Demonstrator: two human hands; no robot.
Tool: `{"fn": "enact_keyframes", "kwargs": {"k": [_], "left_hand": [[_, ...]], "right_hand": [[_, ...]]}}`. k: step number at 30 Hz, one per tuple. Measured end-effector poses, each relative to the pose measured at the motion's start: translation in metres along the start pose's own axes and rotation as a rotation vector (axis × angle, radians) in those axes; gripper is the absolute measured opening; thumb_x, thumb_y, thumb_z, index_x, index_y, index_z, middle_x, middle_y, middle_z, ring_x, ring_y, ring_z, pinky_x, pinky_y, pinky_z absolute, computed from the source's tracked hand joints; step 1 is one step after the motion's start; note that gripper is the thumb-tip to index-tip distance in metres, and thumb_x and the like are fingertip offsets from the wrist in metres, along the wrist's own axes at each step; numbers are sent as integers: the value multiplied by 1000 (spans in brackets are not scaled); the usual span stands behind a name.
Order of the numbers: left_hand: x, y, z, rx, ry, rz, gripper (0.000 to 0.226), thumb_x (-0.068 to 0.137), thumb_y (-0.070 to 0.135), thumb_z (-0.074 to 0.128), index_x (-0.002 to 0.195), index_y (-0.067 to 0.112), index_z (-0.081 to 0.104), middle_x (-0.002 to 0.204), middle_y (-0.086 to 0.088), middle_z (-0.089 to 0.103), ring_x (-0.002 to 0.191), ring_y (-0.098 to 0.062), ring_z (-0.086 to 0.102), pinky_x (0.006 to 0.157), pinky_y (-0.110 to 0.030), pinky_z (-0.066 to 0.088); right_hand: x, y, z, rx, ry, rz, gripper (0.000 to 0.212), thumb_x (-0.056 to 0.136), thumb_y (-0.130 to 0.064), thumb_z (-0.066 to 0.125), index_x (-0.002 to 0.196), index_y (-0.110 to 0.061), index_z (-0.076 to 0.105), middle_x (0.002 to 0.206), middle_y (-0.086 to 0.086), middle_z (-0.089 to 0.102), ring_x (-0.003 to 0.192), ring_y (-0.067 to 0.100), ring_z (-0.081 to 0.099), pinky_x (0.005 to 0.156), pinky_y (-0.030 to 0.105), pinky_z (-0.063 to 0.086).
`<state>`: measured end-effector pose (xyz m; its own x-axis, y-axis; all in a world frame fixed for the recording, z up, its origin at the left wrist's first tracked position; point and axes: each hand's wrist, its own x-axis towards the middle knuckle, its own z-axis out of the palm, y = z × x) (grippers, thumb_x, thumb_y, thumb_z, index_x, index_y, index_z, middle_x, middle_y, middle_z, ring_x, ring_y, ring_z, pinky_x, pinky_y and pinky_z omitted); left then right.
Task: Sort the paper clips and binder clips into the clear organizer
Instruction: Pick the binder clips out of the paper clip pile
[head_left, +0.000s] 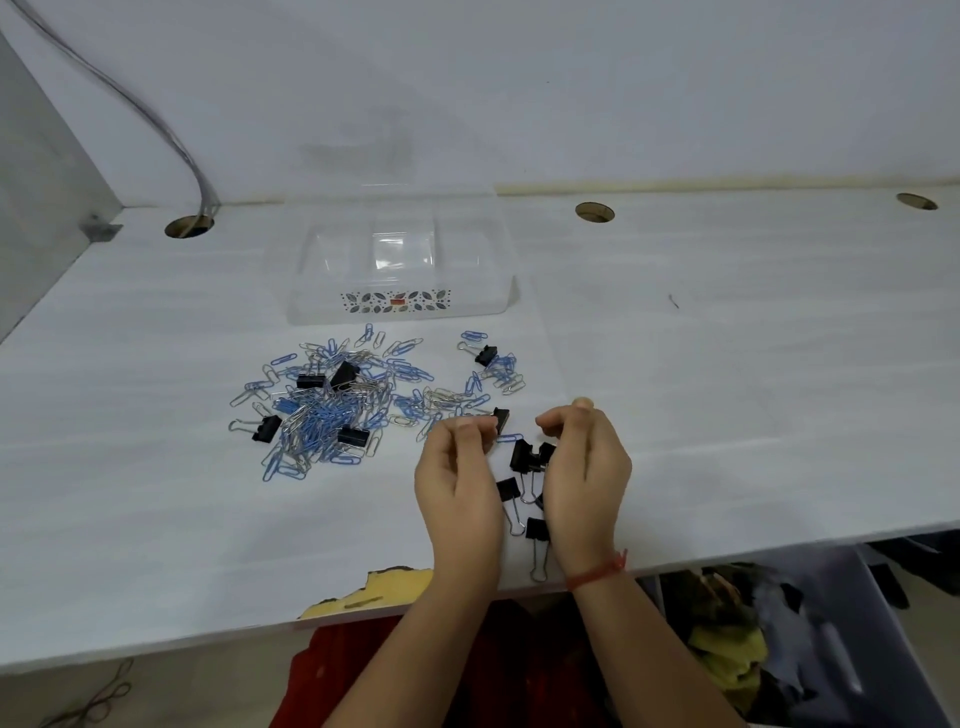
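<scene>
1. Several black binder clips (522, 457), stiff and springy by appearance, are gathered nearer than the clear organizer (400, 270); best gripped by the wire handles.
2. Light, slippery paper clips (332, 405) are heaped just before the organizer.
3. Left hand (457, 467) is pinched on one binder clip (502, 419); right hand (584, 462) is curled, contents undeterminable.
4. A cable (156, 119) is noted beyond the organizer, obstructing nothing.

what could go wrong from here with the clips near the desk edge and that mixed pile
The black binder clip nearest the white desk's front edge has its wire handle almost at that edge; a sweep of the right hand might knock it off. In the blue and silver paper clip pile, clips look interlocked, so lifting one may drag others.
</scene>
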<state>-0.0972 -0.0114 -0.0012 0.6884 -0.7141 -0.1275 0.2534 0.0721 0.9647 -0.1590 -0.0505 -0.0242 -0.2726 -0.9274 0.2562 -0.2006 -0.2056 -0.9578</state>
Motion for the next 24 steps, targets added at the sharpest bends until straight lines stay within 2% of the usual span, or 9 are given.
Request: {"fn": "enact_keyframes", "kwargs": {"k": [4, 8, 11, 13, 16, 18, 19, 21, 24], "left_hand": [[5, 2, -6, 71, 10, 89, 21, 94, 11, 48, 79, 18, 61, 81, 5, 66, 81, -8, 62, 75, -16, 48], [11, 0, -9, 82, 36, 103, 20, 94, 12, 48, 80, 18, 61, 82, 4, 66, 82, -11, 62, 79, -23, 50], [14, 2, -12, 194, -17, 129, 14, 92, 13, 51, 84, 16, 62, 80, 5, 65, 73, -4, 58, 69, -13, 47], [20, 4, -15, 363, -78, 199, 13, 89, 11, 53, 86, 18, 64, 81, 5, 64, 68, -3, 56, 62, -9, 43], [36, 7, -17, 744, -191, 341, 17, 85, 12, 55, 95, 18, 68, 90, 2, 64, 79, -11, 57, 70, -20, 43], [47, 7, -14, 1001, -296, 419, 27, 83, 14, 55, 107, 17, 67, 99, -2, 61, 92, -17, 55, 77, -24, 39], [52, 8, -11, 1096, -361, 448, 32, 83, 14, 55, 113, 17, 65, 103, -4, 59, 99, -20, 52, 80, -25, 37], [62, 11, -6, 1217, -481, 504, 38, 84, 11, 55, 121, 18, 63, 107, -6, 55, 106, -25, 48, 84, -28, 37], [75, 17, -1, 1327, -596, 540, 40, 85, 7, 52, 120, 22, 64, 109, -8, 53, 107, -27, 45, 83, -31, 38]], "right_hand": [[-2, -4, 2, -32, 53, -167, 40, 94, -25, 34, 73, -10, 64, 75, 1, 63, 75, 11, 61, 68, 20, 46], [0, -6, 5, -76, 110, -213, 39, 94, -24, 35, 74, -9, 65, 77, 0, 61, 79, 13, 60, 67, 24, 46], [2, -8, 5, -95, 131, -198, 37, 93, -24, 36, 75, -10, 66, 78, -3, 59, 78, 9, 58, 65, 21, 44], [9, -10, 1, -102, 59, -158, 30, 93, -23, 41, 80, -13, 66, 83, -4, 60, 75, -1, 55, 64, 10, 39], [30, -13, -6, -283, -233, -70, 15, 90, -15, 54, 89, -16, 70, 92, -1, 66, 70, -2, 54, 66, 4, 38], [40, -16, -5, -451, -428, -82, 18, 86, -11, 58, 94, -18, 72, 98, -2, 69, 71, 2, 55, 71, 11, 41], [45, -18, -4, -508, -472, -96, 21, 85, -9, 57, 95, -19, 73, 100, -2, 70, 74, 6, 57, 74, 14, 42], [54, -23, 0, -591, -493, -115, 26, 84, -7, 56, 98, -18, 74, 103, -1, 72, 85, 12, 63, 76, 16, 40], [67, -25, 4, -687, -582, -97, 32, 83, -3, 52, 101, -18, 74, 105, 1, 73, 97, 17, 66, 80, 16, 42]]}}
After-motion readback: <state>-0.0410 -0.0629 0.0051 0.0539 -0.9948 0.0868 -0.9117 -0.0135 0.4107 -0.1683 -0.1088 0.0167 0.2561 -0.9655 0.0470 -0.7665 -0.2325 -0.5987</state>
